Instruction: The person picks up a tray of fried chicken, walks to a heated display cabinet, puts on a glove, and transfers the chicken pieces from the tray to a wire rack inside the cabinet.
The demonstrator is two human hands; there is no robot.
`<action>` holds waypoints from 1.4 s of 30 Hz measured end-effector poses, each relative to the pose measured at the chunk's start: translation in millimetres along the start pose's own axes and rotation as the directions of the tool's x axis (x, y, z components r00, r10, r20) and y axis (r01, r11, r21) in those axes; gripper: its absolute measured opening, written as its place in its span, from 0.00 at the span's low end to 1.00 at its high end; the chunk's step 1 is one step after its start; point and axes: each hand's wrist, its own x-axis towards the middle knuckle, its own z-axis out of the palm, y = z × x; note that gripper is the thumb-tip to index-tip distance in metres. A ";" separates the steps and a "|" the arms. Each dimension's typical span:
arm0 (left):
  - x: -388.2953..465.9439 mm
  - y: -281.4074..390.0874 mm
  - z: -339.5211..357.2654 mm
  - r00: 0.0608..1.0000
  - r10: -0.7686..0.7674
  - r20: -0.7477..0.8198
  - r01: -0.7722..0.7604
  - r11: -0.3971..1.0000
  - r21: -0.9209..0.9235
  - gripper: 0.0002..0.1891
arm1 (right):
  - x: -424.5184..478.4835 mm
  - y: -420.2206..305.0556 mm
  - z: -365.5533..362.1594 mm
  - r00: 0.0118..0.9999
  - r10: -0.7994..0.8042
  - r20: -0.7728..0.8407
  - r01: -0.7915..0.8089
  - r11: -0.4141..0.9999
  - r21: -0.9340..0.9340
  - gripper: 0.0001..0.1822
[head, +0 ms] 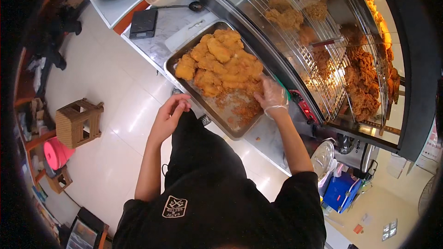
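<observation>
A metal tray [238, 133] lies at a slant on the counter, heaped with breaded chicken pieces [221, 60]; loose crumbs [245, 107] cover part of its bottom. My right hand [272, 91], in a clear plastic glove, reaches over the tray's right side and touches the edge of the heap. Its fingertips are partly hidden against the breading, so a grip cannot be made out. My bare left hand [173, 114] hovers just off the tray's near left edge, fingers curled, thumb near the fingertips, with nothing seen in it.
A glass display warmer [263, 38] with fried chicken on wire racks stands along the tray's far side. Beyond the tray's upper left end are a black kitchen scale [143, 23], a white board [187, 29] and a black ladle [196, 6]. A woven stool [78, 124] stands on the floor at left.
</observation>
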 end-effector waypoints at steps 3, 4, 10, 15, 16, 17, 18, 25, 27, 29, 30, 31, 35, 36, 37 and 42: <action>-9.5 -12.3 -9.8 0.999 -0.006 -0.042 0.005 1.000 -0.022 0.12 | 6.8 2.9 -3.6 0.987 0.075 0.141 -0.064 0.995 -0.082 0.39; -12.9 -17.2 -13.1 0.998 -0.015 -0.058 0.014 0.999 -0.032 0.12 | 6.3 6.6 -1.8 0.993 0.030 0.117 -0.021 0.997 -0.072 0.39; -18.4 -19.2 -17.4 0.995 -0.042 -0.091 0.037 0.998 -0.052 0.12 | 8.2 19.0 13.7 0.996 -0.019 0.091 0.023 0.999 -0.040 0.41; -10.9 -17.0 -17.3 0.997 -0.002 -0.073 -0.003 0.997 -0.073 0.12 | 4.0 17.3 14.2 0.999 0.034 0.028 -0.033 0.999 -0.033 0.43; -9.4 -16.5 -17.1 0.997 0.001 -0.071 -0.007 0.997 -0.076 0.12 | 2.5 21.3 16.4 1.000 0.015 0.024 -0.014 0.999 -0.034 0.42; -8.6 -15.5 -17.7 0.997 0.005 -0.071 -0.010 0.998 -0.066 0.12 | 1.2 26.0 18.1 1.000 -0.005 0.020 0.005 0.999 -0.035 0.41; -8.4 -15.3 -18.8 0.997 0.009 -0.072 -0.013 0.998 -0.058 0.12 | 1.8 28.3 15.9 1.000 -0.025 0.016 0.026 0.999 -0.038 0.40; -21.3 -20.8 -31.3 0.993 0.008 -0.121 -0.016 0.997 -0.071 0.12 | 18.7 22.7 -33.9 0.922 0.003 0.387 -0.058 0.990 0.130 0.33; -20.7 -19.7 -31.8 0.993 0.000 -0.115 -0.007 0.998 -0.057 0.12 | 25.8 43.6 -35.4 0.946 -0.041 0.320 -0.086 0.924 0.372 0.31; -14.9 -15.9 -30.4 0.994 -0.006 -0.106 0.001 0.999 -0.046 0.12 | 45.3 52.7 -28.5 0.953 -0.164 0.255 0.021 0.875 0.484 0.28; -15.0 -15.7 -28.4 0.994 -0.012 -0.105 0.007 0.999 -0.046 0.12 | 59.8 37.0 -36.2 0.947 -0.251 0.200 0.155 0.903 0.401 0.27; -11.2 -14.7 -24.5 0.997 -0.006 -0.080 0.002 0.999 -0.047 0.12 | 68.4 47.5 -15.2 0.930 -0.343 0.132 0.263 0.872 0.413 0.28; -19.8 -12.2 -24.6 0.994 -0.021 -0.106 0.021 1.000 -0.006 0.12 | 87.5 26.3 -16.0 0.915 -0.315 0.253 0.204 0.901 0.382 0.37; -21.3 -14.2 -25.5 0.995 -0.015 -0.102 0.015 1.000 -0.002 0.12 | 84.8 18.6 -25.1 0.929 -0.249 0.272 0.142 0.922 0.359 0.39; -20.7 -12.8 -26.8 0.995 -0.015 -0.100 0.016 1.000 0.009 0.12 | 80.2 13.2 -29.5 0.939 -0.184 0.291 0.077 0.936 0.344 0.41; -15.7 -5.6 -21.4 0.997 -0.044 -0.062 0.049 0.996 0.070 0.12 | 63.9 3.6 -39.2 0.980 -0.074 0.186 0.059 0.995 0.080 0.48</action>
